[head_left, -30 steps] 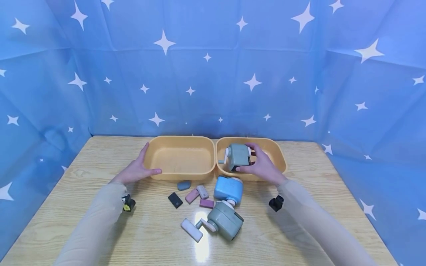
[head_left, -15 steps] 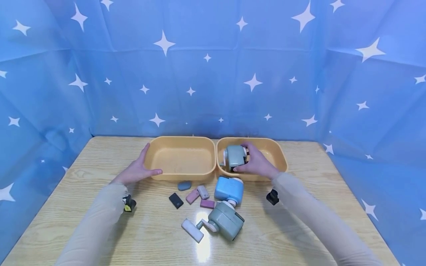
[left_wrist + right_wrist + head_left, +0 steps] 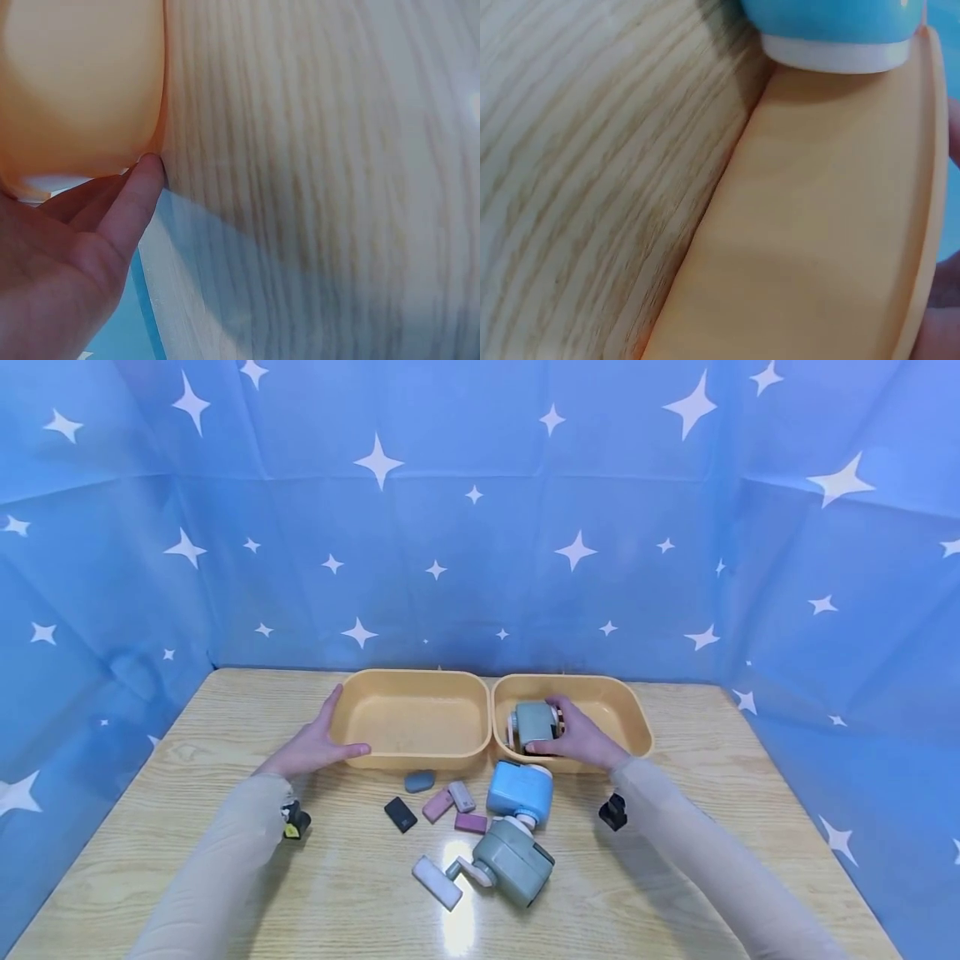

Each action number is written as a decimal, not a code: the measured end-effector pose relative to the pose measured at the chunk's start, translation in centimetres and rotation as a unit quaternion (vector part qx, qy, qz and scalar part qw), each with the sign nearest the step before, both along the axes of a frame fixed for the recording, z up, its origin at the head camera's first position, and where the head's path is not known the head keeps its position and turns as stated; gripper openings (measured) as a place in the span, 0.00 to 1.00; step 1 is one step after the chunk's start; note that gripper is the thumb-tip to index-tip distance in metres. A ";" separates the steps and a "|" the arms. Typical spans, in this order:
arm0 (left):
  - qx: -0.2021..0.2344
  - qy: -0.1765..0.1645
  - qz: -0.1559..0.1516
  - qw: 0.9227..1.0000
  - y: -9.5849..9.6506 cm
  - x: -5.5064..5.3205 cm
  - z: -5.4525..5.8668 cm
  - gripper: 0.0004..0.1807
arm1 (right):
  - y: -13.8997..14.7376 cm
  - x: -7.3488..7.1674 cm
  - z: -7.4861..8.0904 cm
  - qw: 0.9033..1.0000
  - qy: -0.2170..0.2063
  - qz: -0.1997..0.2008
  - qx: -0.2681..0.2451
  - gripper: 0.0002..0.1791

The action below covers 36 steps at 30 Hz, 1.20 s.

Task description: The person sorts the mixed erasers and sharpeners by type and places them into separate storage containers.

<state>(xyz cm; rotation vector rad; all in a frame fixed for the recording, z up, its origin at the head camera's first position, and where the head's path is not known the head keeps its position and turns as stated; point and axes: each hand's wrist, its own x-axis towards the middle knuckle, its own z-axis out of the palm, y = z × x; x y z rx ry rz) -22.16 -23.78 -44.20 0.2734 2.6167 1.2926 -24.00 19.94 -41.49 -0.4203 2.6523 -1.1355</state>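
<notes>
My left hand (image 3: pixel 315 745) rests against the left end of the left yellow-orange tray (image 3: pixel 420 760), thumb at the front rim and fingers straight along the side. In the left wrist view a fingertip (image 3: pixel 147 163) touches the tray wall. Inside the right tray (image 3: pixel 622 727), my right hand (image 3: pixel 581 739) grips a grey-green crank pencil sharpener (image 3: pixel 534 723) from its right side; its white crank points left. The right wrist view shows the outer tray wall (image 3: pixel 795 217), with parts of the fingers behind the rim.
In front of the right tray lies a blue pencil sharpener (image 3: pixel 519 787), against a second grey-green one (image 3: pixel 517 864). Several small erasers are scattered on the table, among them a black one (image 3: pixel 401 814), a blue one (image 3: pixel 419 781) and a white one (image 3: pixel 437 883).
My right hand has lowered the grey-green pencil sharpener from over the right tray down into its left part. The left hand has stayed at the left tray.
</notes>
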 end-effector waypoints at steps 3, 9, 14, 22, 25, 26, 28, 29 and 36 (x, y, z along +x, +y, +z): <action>-0.006 0.000 -0.005 1.000 0.2 -0.1 -0.1 0.67 | 0.2 0.2 0.3 1.000 0.012 -0.003 0.002 0.53; -0.004 -0.002 0.000 1.000 0.3 -0.1 0.0 0.67 | 0.6 1.0 1.4 0.999 0.053 0.001 -0.002 0.51; -0.014 -0.006 -0.003 1.000 0.3 0.1 0.2 0.68 | 1.2 1.8 2.1 0.998 0.056 0.011 -0.009 0.51; -0.019 -0.007 -0.006 1.000 0.2 0.3 0.2 0.67 | 2.1 2.8 2.5 0.996 0.068 0.037 -0.039 0.49; -0.014 -0.005 -0.009 1.000 0.2 0.3 0.2 0.67 | 2.2 3.4 2.7 0.995 0.076 0.048 -0.036 0.48; -0.013 -0.005 -0.010 1.000 0.1 0.3 0.1 0.67 | 2.2 3.6 2.8 0.995 0.079 0.052 -0.035 0.48; -0.010 -0.005 -0.011 1.000 0.1 0.3 0.1 0.67 | 2.3 3.9 2.9 0.994 0.089 0.059 -0.035 0.47; -0.008 -0.006 -0.011 1.000 0.1 0.3 0.1 0.67 | 2.3 4.1 2.9 0.993 0.093 0.062 -0.038 0.47; -0.009 -0.005 -0.012 1.000 0.1 0.1 0.1 0.67 | 2.1 5.1 3.1 0.988 0.109 0.071 -0.079 0.42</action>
